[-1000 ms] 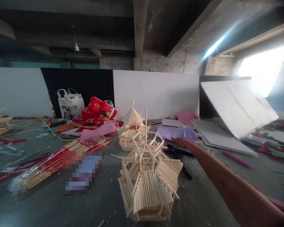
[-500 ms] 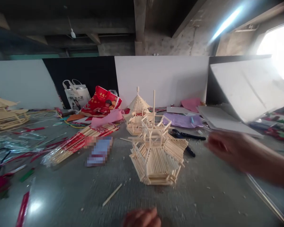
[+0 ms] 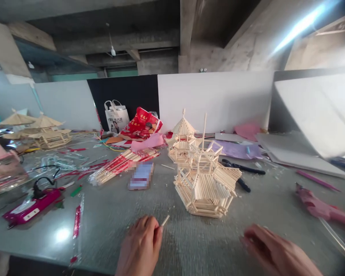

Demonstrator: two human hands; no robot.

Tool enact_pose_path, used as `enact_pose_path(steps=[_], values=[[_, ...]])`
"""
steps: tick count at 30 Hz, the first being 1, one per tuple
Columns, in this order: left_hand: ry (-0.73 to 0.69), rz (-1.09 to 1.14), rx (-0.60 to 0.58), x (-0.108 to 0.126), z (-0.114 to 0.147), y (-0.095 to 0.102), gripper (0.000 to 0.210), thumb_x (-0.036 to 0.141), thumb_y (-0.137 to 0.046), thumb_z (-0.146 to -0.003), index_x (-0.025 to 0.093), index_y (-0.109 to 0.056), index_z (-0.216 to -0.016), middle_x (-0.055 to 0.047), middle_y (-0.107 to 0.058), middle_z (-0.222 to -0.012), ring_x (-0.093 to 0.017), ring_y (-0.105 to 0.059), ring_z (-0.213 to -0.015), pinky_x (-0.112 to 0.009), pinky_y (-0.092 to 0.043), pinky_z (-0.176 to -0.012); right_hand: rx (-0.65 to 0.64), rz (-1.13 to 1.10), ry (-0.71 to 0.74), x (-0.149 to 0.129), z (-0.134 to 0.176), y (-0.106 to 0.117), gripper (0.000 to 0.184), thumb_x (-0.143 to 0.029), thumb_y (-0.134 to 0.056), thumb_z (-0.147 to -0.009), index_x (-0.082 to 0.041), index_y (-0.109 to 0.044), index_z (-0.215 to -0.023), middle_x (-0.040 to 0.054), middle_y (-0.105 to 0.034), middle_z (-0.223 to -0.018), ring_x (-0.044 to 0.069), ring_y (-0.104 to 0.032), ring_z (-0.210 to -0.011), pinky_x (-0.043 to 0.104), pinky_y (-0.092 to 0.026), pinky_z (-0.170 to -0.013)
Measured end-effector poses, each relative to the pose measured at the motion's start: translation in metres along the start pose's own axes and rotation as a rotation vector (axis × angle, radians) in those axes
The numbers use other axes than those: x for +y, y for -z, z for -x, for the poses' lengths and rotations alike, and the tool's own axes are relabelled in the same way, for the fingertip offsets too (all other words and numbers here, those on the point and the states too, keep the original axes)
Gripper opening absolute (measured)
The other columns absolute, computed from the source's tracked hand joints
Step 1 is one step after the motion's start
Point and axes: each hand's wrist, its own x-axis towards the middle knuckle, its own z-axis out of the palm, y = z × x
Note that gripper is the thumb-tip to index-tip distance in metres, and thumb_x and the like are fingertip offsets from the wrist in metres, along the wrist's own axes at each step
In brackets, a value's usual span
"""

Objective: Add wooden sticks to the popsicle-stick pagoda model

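My left hand (image 3: 142, 245) pinches a short wooden stick (image 3: 166, 220) between thumb and fingers, low over the near part of the table. To its right, my right hand (image 3: 271, 245) is slightly blurred, its fingers loosely curved and apart with nothing visible in them. Between and beyond both hands stands a pavilion model built of thin wooden sticks (image 3: 214, 188), with slatted roof panels on some sides and one tall stick upright. Just behind it is another stick pavilion (image 3: 184, 128) with a pointed roof. A pink glue gun (image 3: 316, 205) lies at the right.
Black-handled pliers (image 3: 247, 168) lie right of the model. Left are a phone (image 3: 140, 175), bundled sticks in a wrapper (image 3: 117, 166) and a magenta power strip (image 3: 34, 207). More stick pavilions (image 3: 47, 132) stand far left. White boards (image 3: 299, 155) occupy the right back.
My left hand has moved up into view and now holds a short stick. My right hand has come down and nearer, away from the right side, where the glue gun now shows. The view has shifted left.
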Motion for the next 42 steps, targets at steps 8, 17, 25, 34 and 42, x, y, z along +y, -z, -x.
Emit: enact_pose_path(steps=[8,17,25,34,42], values=[[0.159,0.456,0.074,-0.006,-0.002,0.006,0.022,0.042,-0.047,-0.084,0.024,-0.05,-0.071,0.004,-0.057,-0.06,-0.013,-0.055,-0.054,-0.022,-0.039,-0.057,-0.146,-0.013,-0.199,-0.009,-0.037,-0.002,0.044,-0.054,-0.038,-0.086,-0.023,-0.043,-0.116,-0.0039,-0.057,-0.063,0.015,-0.055,-0.054,0.027,-0.037,-0.053],[0.504,1.512,-0.059,0.014,-0.048,0.027,0.032,0.038,-0.072,-0.066,0.015,-0.064,-0.087,0.003,-0.059,-0.064,-0.007,-0.049,-0.051,-0.017,-0.037,-0.047,-0.143,-0.431,-0.199,-0.028,-0.049,-0.003,0.048,-0.047,-0.043,-0.084,-0.013,-0.044,-0.118,-0.0028,-0.054,-0.06,0.013,-0.049,-0.053,0.025,-0.035,-0.053],[0.719,1.631,-0.04,0.026,-0.088,-0.001,0.004,0.016,-0.061,-0.074,0.013,-0.063,-0.076,-0.001,-0.064,-0.068,-0.008,-0.056,-0.05,-0.019,-0.041,-0.046,-0.237,-0.576,-0.285,-0.036,-0.066,-0.005,0.044,-0.05,-0.036,-0.086,-0.014,-0.051,-0.106,-0.0023,-0.058,-0.052,0.009,-0.037,-0.03,0.019,-0.027,-0.031],[0.663,1.552,0.092,0.027,-0.133,-0.019,0.019,0.03,-0.054,-0.087,0.013,-0.058,-0.095,-0.002,-0.062,-0.091,-0.013,-0.06,-0.073,-0.029,-0.051,-0.063,-0.151,-0.498,-0.233,-0.027,-0.074,-0.009,0.037,-0.05,-0.037,-0.087,-0.019,-0.05,-0.071,-0.0062,-0.044,-0.044,0.008,-0.041,-0.038,0.018,-0.031,-0.044],[0.555,1.568,0.07,0.036,-0.139,-0.029,0.025,0.034,-0.053,-0.088,0.014,-0.057,-0.102,-0.005,-0.062,-0.098,-0.016,-0.061,-0.082,-0.034,-0.052,-0.071,-0.073,-0.304,-0.156,-0.001,-0.072,-0.008,0.038,-0.051,-0.035,-0.087,-0.02,-0.048,-0.07,-0.0016,-0.048,-0.058,0.012,-0.04,-0.055,0.024,-0.03,-0.054]])
